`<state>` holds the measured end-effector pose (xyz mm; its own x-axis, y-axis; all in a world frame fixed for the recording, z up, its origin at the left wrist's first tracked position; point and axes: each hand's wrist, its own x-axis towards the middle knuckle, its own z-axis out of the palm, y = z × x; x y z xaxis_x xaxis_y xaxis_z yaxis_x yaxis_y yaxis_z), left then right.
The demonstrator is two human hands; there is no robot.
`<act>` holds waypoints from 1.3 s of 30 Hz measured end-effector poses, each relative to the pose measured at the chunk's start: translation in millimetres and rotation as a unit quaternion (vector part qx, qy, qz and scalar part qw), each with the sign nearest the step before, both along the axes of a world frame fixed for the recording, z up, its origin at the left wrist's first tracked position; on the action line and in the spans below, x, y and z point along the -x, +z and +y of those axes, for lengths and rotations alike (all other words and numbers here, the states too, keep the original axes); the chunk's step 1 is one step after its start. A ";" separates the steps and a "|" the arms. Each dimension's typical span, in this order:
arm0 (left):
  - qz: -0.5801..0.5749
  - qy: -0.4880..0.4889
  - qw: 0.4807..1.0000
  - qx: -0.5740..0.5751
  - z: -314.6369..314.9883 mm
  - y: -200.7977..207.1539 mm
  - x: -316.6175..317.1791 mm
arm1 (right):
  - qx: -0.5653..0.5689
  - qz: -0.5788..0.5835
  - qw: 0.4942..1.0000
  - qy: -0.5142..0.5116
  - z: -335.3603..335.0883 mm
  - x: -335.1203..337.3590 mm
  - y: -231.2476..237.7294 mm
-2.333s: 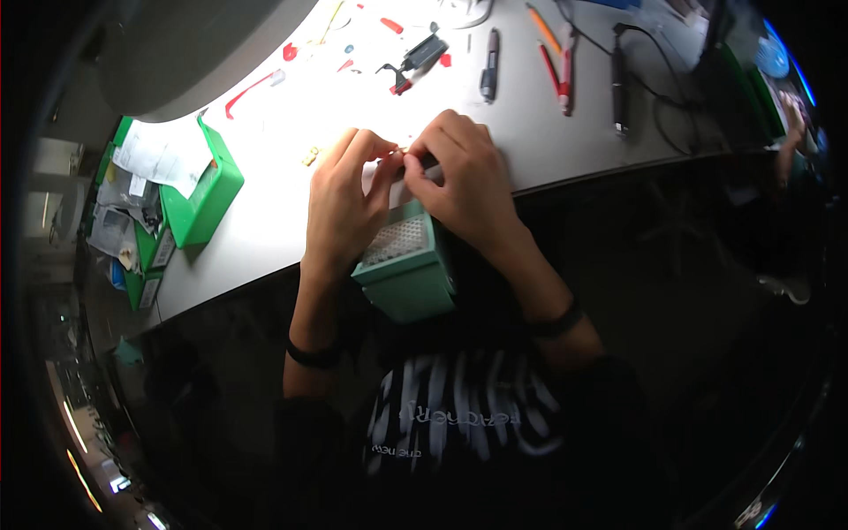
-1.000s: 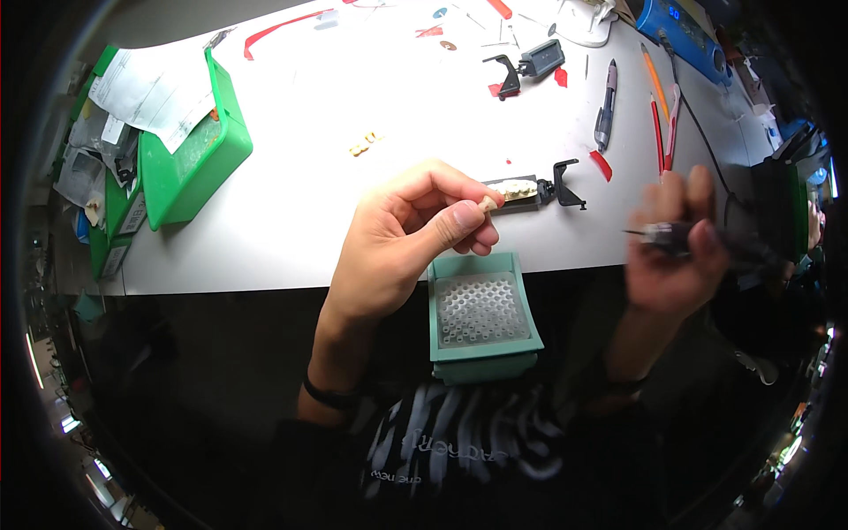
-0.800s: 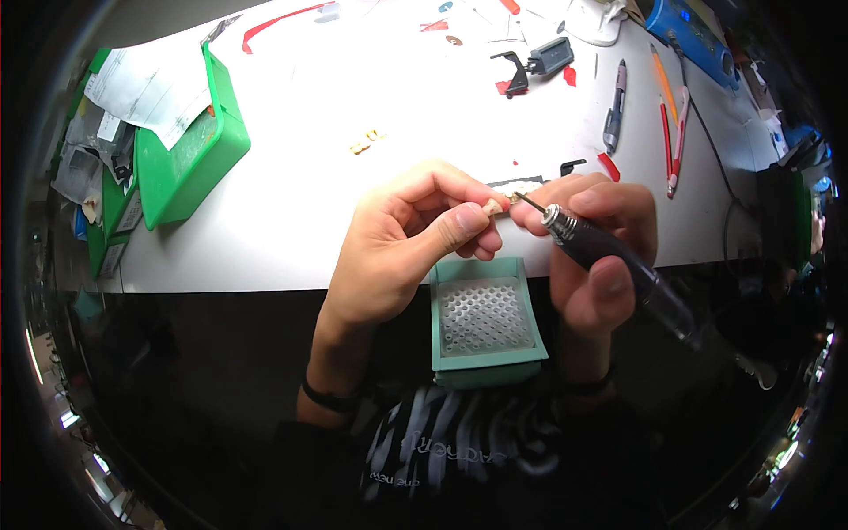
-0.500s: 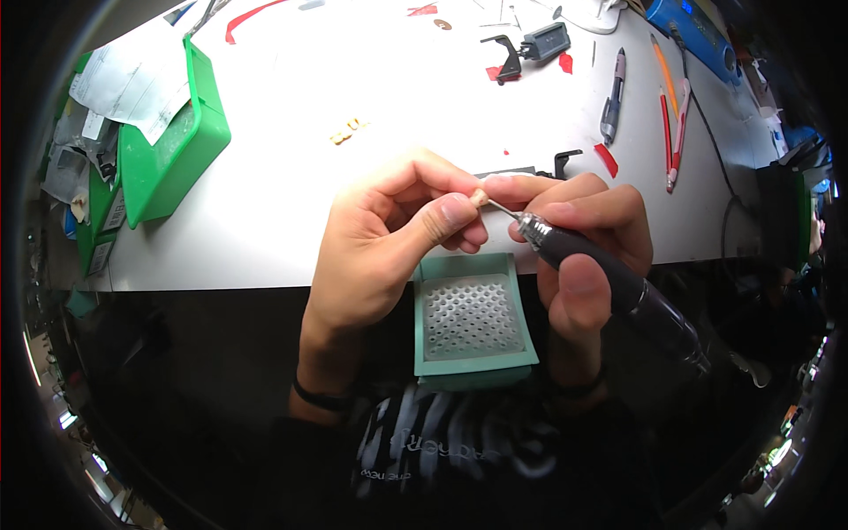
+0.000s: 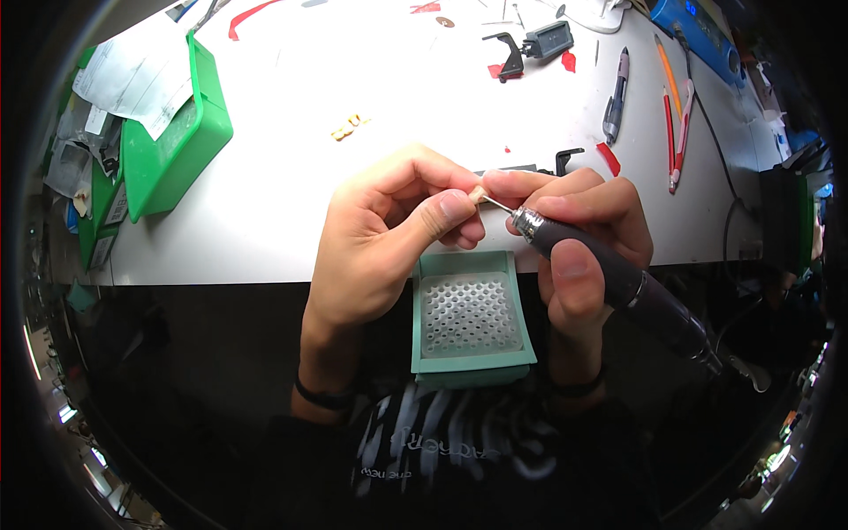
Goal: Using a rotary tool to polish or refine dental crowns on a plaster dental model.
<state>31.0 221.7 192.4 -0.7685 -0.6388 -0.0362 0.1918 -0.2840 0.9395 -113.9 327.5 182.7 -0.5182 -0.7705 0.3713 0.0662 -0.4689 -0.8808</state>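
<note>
Between the thumb and fingertips of my left hand (image 5: 375, 243) is pinched a small, tooth-like cream piece (image 5: 478, 193). My right hand (image 5: 605, 212) is closed round a dark rotary handpiece (image 5: 667, 322), its metal collar toward the left and its cord end at the lower right. The handpiece's thin shank reaches the cream piece; the exact contact is too small to make out. My right index fingertip lies close beside the left fingertips. Below both hands is a pale green tray (image 5: 474, 364) with a perforated grate (image 5: 473, 316) in it.
A green bin (image 5: 199, 132) with papers and bags stands at the left. Small yellowish tooth-like pieces (image 5: 351, 128) lie mid-table. Behind are a dark hinged holder (image 5: 548, 40), a pen (image 5: 617, 97), pencils (image 5: 669, 132), red scraps (image 5: 608, 159) and a blue device (image 5: 698, 40) with a cable.
The handpiece has tilted slightly, its rear end shifting a little to the right. My right thumb has moved slightly up and left. The left hand keeps its pinch on the cream piece.
</note>
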 end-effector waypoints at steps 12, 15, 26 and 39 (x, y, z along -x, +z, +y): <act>-0.008 0.015 1.000 0.011 -0.3 1.1 1.2 | 0.072 0.011 0.996 0.056 -2.6 8.7 -9.6; 0.010 -0.001 1.000 0.000 -2.1 -1.6 -0.5 | 0.070 0.013 0.996 0.054 -1.7 9.8 -8.9; -0.012 0.014 1.000 0.016 1.6 6.7 2.3 | 0.077 0.024 0.995 0.058 -2.1 10.9 -8.6; 0.016 -0.012 1.000 0.008 -3.2 -0.8 -0.8 | 0.063 0.041 0.996 0.047 -2.8 11.4 -10.6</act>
